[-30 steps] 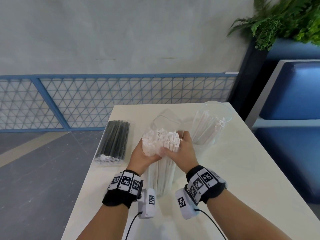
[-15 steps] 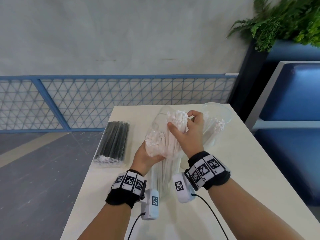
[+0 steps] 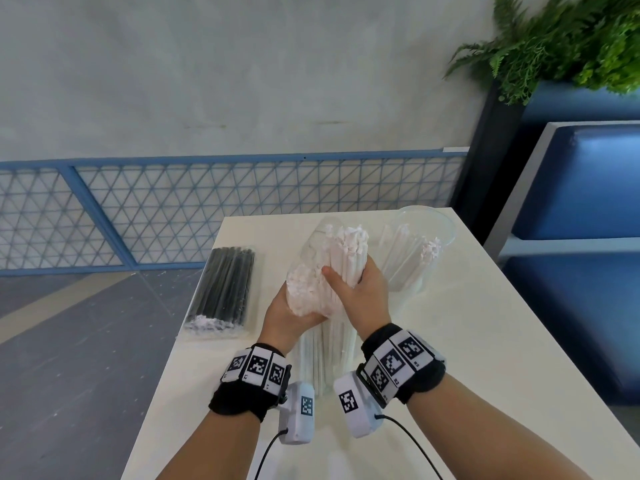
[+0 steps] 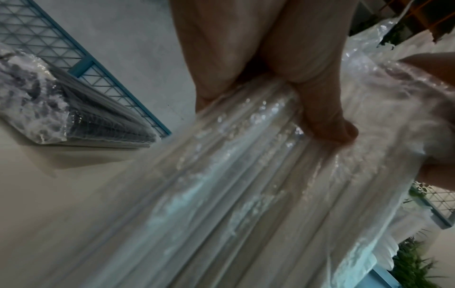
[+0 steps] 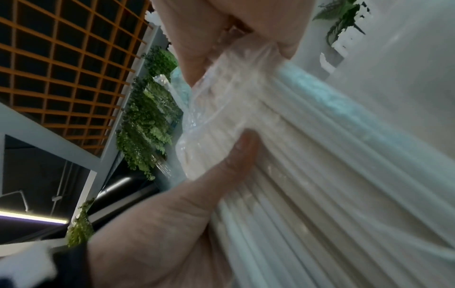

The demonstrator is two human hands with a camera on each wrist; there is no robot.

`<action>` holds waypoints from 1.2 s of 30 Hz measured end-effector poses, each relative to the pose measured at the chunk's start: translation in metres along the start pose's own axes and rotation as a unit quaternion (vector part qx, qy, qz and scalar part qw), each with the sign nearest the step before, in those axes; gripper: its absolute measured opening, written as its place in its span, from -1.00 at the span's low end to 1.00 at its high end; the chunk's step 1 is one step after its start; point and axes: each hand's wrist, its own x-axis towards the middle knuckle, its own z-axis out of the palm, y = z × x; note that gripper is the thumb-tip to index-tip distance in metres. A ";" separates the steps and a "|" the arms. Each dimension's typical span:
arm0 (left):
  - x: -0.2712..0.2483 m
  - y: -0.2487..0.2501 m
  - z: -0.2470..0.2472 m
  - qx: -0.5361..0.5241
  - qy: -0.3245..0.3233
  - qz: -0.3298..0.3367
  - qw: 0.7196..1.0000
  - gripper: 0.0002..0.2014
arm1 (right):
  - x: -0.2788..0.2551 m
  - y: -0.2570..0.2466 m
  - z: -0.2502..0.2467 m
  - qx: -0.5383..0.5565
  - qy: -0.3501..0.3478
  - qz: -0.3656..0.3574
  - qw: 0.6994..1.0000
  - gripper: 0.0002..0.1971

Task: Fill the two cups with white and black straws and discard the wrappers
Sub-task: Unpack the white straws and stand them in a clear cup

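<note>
A pack of white straws (image 3: pixel 322 355) in a clear wrapper (image 4: pixel 246 175) stands upright on the white table (image 3: pixel 467 341). My left hand (image 3: pixel 287 313) grips it near its top from the left. My right hand (image 3: pixel 363 292) is wrapped round a bunch of white straws (image 3: pixel 346 244) that sticks up out of the wrapper's open end; its thumb (image 5: pixel 234 155) presses on the shafts (image 5: pixel 320 175). A clear cup (image 3: pixel 424 237) just to the right holds several white straws. A sealed pack of black straws (image 3: pixel 225 289) lies flat at the left; it shows again, black pack (image 4: pixel 74 120).
The table's left edge runs close beside the black pack, with grey floor (image 3: pixel 69 341) below. A blue mesh fence (image 3: pixel 207 202) stands behind the table. A blue bench (image 3: pixel 581 202) and a fern (image 3: pixel 571 39) are at the right.
The right hand, first at the pack's top beside the left, has drawn a bunch of white straws up out of the wrapper. It now grips them lower on the shafts. The left hand stays put.
</note>
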 end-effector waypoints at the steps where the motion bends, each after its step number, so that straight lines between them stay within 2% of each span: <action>1: 0.000 0.000 -0.001 0.004 0.001 0.003 1.000 -0.28 | 0.003 -0.004 0.000 0.012 0.002 0.003 1.000 -0.68; 4: 0.000 -0.001 -0.003 0.007 0.012 0.004 1.000 -0.31 | 0.016 -0.020 -0.002 0.035 0.010 -0.007 0.999 -0.58; 7: 0.000 -0.002 -0.005 -0.004 0.018 0.001 1.000 -0.34 | 0.028 -0.032 -0.007 0.048 -0.006 -0.011 0.999 -0.56; 10: 0.000 -0.003 -0.006 -0.009 0.018 0.004 1.000 -0.35 | 0.029 -0.034 -0.011 0.038 -0.069 0.011 0.997 -0.55; 14: 0.000 0.000 -0.005 -0.007 0.012 0.012 1.000 -0.36 | 0.022 -0.019 -0.016 0.050 -0.157 0.061 0.984 -0.43; 16: 0.000 0.001 -0.004 -0.011 0.010 0.015 1.000 -0.38 | 0.017 -0.008 -0.018 0.041 -0.178 0.063 0.981 -0.39; 20: 0.000 0.000 -0.004 -0.009 -0.003 0.020 1.000 -0.36 | 0.011 0.000 -0.013 0.059 -0.118 0.071 0.989 -0.55; 25: 0.001 -0.001 -0.005 0.002 -0.001 0.007 1.000 -0.38 | 0.029 -0.021 -0.015 0.129 -0.021 0.105 0.986 -0.79; 28: 0.001 -0.002 -0.006 -0.009 -0.002 -0.009 1.000 -0.40 | 0.042 -0.033 -0.021 0.169 0.012 0.107 0.980 -0.83; 33: 0.001 -0.002 -0.008 -0.016 0.000 -0.013 1.000 -0.29 | 0.064 -0.040 -0.033 0.244 0.078 0.121 0.959 -0.87; 36: 0.002 -0.004 -0.010 -0.020 0.016 -0.019 0.999 -0.32 | 0.074 -0.038 -0.042 0.283 0.104 0.154 0.941 -0.71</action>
